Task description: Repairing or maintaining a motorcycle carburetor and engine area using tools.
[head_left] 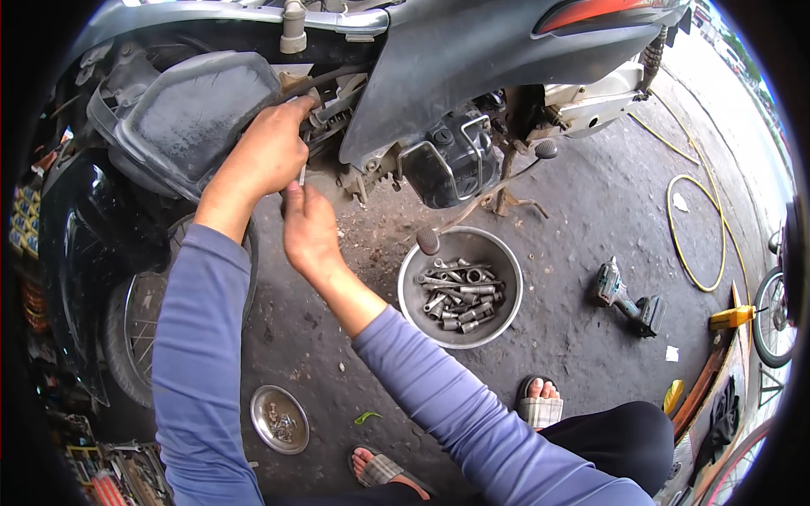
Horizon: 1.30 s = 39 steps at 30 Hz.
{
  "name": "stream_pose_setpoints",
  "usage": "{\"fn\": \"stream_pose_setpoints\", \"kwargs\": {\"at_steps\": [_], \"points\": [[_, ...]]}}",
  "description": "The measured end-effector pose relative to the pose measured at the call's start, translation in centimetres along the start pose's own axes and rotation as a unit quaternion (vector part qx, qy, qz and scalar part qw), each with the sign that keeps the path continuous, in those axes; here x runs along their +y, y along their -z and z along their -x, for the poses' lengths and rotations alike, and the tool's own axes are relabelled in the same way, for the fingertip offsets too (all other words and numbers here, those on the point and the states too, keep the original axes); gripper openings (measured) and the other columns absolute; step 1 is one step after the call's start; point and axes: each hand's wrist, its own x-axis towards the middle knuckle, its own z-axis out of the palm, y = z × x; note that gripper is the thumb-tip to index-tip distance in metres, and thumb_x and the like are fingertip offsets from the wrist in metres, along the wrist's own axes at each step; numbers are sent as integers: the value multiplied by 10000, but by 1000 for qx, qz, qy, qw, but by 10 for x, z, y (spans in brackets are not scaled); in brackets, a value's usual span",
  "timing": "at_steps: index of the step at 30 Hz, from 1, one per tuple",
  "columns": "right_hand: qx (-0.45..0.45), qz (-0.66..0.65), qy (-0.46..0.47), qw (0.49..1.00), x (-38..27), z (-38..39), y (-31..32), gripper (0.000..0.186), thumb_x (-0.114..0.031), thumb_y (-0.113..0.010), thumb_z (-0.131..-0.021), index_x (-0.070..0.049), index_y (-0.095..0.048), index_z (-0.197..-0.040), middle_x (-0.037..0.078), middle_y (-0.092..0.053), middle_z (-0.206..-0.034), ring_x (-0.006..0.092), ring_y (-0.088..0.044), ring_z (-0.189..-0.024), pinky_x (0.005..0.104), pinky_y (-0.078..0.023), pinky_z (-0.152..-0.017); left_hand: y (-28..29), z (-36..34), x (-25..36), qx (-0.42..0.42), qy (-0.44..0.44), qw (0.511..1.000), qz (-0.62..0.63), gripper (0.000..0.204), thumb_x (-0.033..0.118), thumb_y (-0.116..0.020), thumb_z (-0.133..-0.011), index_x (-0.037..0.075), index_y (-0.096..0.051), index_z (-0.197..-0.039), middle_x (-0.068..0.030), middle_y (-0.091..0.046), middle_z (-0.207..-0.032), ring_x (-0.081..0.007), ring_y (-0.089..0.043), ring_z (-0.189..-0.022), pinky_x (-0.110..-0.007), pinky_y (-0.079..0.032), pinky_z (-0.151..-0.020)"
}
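Both my hands work at the side of a motorcycle, by the engine bay next to the dusty black plastic box. My left hand reaches in beside that box, its fingers bent around parts under a dark hose; what they grip is hidden. Just below it, my right hand is closed on a slim metal tool. Only a short shiny length of the tool shows above the fingers, so its kind is unclear, and its far end disappears behind my left hand.
Below the engine stands a metal bowl of sockets and wrenches. A cordless impact driver lies to its right. Near my foot is a small dish with screws. A yellow hose coils at right; the foot pedal juts over the bowl.
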Motion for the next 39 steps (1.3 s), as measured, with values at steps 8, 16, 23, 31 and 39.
{"fn": "stream_pose_setpoints", "kwargs": {"at_steps": [8,16,23,31,39], "points": [[-94,58,-138,984,-23,-29,-3,327,-204,-472,-953,49,-637,-828,126,-649,-686,184,-618,-537,324,-472,-505,1,-6,-1,-23,-12,999,-26,557,-111,-406,-727,-42,-513,-1269,-261,-581,-1205,-388,-530,-1169,-399,-396,-1018],[-158,-207,-88,961,8,-8,59,348,-312,-463,-1013,-77,-492,-758,-50,-412,-614,63,-364,-526,238,-305,-482,-3,22,2,91,6,991,94,509,-31,-410,-763,-85,-504,-1259,-269,-558,-1251,-338,-519,-1225,-354,-354,-1067],[-262,14,-36,964,39,3,90,368,-295,-463,-1006,-18,-522,-771,9,-470,-601,96,-406,-573,298,-366,-529,-64,90,28,348,153,773,508,250,-36,-472,-898,-39,-605,-1109,-97,-655,-1065,-162,-628,-962,-287,-488,-860],[-493,478,-48,725,14,71,135,403,-407,-581,-918,-11,-651,-940,191,-672,-865,348,-649,-830,425,-495,-741,-97,81,9,250,213,670,666,283,-15,-497,-890,-40,-549,-1167,-85,-641,-931,-140,-620,-725,-273,-514,-637],[-205,619,462,601,-126,-76,71,217,-182,-560,-823,-11,-657,-917,141,-659,-983,298,-614,-984,396,-478,-865,-99,33,8,192,220,377,879,92,160,-612,-897,99,-567,-844,30,-496,-611,-84,-449,-478,-247,-378,-447]]}}
